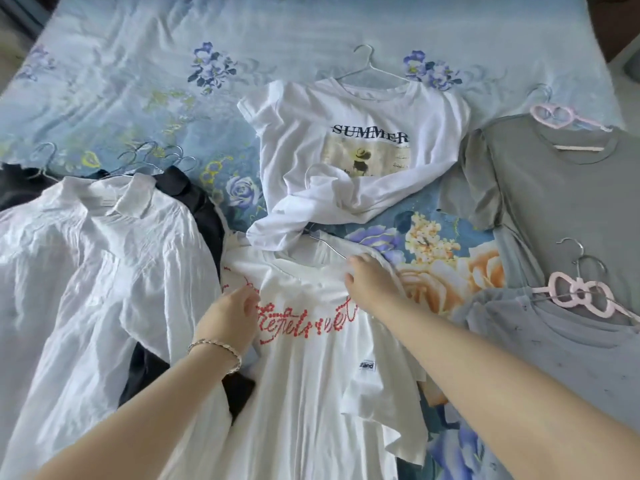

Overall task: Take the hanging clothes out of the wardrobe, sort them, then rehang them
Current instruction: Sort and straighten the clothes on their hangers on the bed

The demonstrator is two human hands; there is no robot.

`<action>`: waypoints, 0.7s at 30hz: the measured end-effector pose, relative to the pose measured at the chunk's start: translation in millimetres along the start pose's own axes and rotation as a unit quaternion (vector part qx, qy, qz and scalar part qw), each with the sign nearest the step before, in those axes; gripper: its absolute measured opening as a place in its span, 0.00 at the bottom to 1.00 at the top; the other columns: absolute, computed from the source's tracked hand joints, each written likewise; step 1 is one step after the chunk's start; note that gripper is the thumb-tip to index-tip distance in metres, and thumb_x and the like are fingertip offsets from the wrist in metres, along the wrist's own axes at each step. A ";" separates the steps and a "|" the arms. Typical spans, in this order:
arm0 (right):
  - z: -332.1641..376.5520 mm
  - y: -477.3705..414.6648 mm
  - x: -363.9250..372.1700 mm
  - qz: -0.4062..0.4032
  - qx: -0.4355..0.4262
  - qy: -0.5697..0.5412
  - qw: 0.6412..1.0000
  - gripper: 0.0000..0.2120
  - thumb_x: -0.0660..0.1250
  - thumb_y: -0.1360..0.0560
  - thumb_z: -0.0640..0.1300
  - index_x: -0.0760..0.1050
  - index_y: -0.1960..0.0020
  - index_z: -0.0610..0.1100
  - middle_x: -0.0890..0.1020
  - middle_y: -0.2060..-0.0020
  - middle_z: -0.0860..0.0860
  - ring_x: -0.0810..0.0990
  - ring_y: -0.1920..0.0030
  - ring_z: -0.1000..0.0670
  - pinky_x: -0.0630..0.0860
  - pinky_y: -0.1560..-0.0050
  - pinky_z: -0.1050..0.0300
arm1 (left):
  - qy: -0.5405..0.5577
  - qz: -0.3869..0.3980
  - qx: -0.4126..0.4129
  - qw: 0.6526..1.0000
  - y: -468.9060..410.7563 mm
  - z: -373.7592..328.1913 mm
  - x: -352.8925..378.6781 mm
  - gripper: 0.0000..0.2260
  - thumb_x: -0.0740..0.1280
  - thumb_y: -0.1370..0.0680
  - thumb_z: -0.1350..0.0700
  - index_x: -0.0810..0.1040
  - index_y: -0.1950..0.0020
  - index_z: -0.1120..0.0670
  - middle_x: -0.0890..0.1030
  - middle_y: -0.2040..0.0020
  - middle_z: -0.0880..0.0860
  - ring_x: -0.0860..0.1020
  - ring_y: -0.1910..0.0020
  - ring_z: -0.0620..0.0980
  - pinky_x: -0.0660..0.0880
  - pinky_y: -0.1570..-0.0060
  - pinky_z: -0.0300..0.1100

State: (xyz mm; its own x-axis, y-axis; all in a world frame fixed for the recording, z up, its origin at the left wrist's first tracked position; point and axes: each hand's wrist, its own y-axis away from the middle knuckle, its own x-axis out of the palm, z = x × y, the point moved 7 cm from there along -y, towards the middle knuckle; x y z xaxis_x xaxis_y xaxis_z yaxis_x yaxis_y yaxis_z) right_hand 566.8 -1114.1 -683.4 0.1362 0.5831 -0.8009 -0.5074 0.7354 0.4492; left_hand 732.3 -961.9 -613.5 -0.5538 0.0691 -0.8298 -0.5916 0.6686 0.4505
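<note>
I have the clothes spread flat on the bed [138, 81] rather than in a heap, so I can see each one whole and sort by kind and colour. The wardrobe itself is out of sight. The white collared shirt [104, 258] lies on my left, on top of a dark garment [204, 209], with their hanger hooks bunched together at the top. The greys are grouped on my right: a grey tee [561, 202] on a pink heart hanger [554, 116], and nearer me a blue-grey tee [571, 351] on a pink bow hanger [581, 296]. The SUMMER tee [304, 133] lies further up the bed on its wire hanger [372, 69], hem rumpled. The garments I can make out have their hangers in them, I judge so that each pile can go back on the rail in one go. The one I am working on is the red-lettered tee [304, 368], lying in front of me with its collar touching the SUMMER tee's hem. My hands are apart, one on each side of its chest. My left hand [228, 317] has its fingers curled into the cloth beside the lettering. My right hand [370, 282] pinches the neckline near the thin wire hanger [325, 242]. Holding both sides lets me pull the shoulders square on the wire, so the tee lies flat with the whites.
</note>
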 end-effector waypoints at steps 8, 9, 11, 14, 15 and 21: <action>6.9 -48.3 45.2 0.047 0.119 0.052 0.990 0.20 0.61 0.22 0.45 0.64 0.33 0.40 0.71 0.36 0.42 0.69 0.34 0.42 0.67 0.37 0.51 | -0.397 0.174 0.184 0.882 -30.5 37.3 40.2 0.17 0.57 0.21 0.58 0.65 0.32 0.50 0.71 0.37 0.48 0.66 0.32 0.49 0.55 0.28 0.45; 3.5 -48.6 44.5 0.044 0.115 0.038 0.992 0.17 0.61 0.22 0.41 0.66 0.35 0.40 0.73 0.37 0.42 0.71 0.36 0.42 0.68 0.39 0.53 | -0.444 0.190 0.194 0.854 -35.1 45.0 44.0 0.21 0.58 0.22 0.57 0.61 0.28 0.50 0.68 0.32 0.48 0.61 0.28 0.50 0.51 0.27 0.48; 1.9 -44.5 37.5 0.024 0.085 0.033 0.996 0.13 0.59 0.23 0.36 0.69 0.39 0.41 0.76 0.41 0.42 0.75 0.41 0.42 0.69 0.44 0.55 | -0.525 0.216 0.208 0.797 -43.3 57.9 44.8 0.28 0.62 0.23 0.57 0.56 0.25 0.50 0.61 0.26 0.49 0.52 0.24 0.52 0.47 0.26 0.53; 15.6 -38.9 20.4 -0.048 -0.005 0.106 0.993 0.13 0.57 0.25 0.31 0.70 0.41 0.38 0.77 0.45 0.41 0.74 0.44 0.40 0.68 0.47 0.51 | -0.598 0.229 0.216 0.737 -52.6 71.5 40.3 0.33 0.64 0.23 0.53 0.50 0.23 0.50 0.58 0.24 0.47 0.52 0.24 0.52 0.44 0.27 0.55; 19.5 -41.5 17.8 -0.063 -0.032 0.129 0.989 0.13 0.57 0.25 0.30 0.70 0.42 0.37 0.76 0.45 0.41 0.74 0.43 0.40 0.67 0.47 0.51 | -0.613 0.224 0.218 0.726 -55.3 74.3 39.2 0.34 0.64 0.23 0.52 0.48 0.23 0.51 0.59 0.25 0.47 0.54 0.25 0.51 0.44 0.27 0.56; 0.3 -82.2 37.1 0.035 0.054 0.174 0.983 0.17 0.58 0.21 0.40 0.64 0.33 0.39 0.65 0.33 0.42 0.66 0.33 0.41 0.64 0.35 0.51 | -0.624 0.213 0.246 0.710 -63.8 69.6 53.8 0.36 0.62 0.22 0.52 0.42 0.22 0.54 0.47 0.22 0.51 0.48 0.24 0.53 0.43 0.28 0.58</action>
State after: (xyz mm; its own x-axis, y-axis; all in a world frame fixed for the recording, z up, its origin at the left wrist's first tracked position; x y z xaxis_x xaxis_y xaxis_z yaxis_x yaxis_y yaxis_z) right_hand 613.9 -1152.8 -749.9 -0.2049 0.4931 -0.8455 -0.4099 0.7412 0.5316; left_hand 781.0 -949.3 -709.8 0.5113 0.7401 -0.4369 -0.0788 0.5465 0.8337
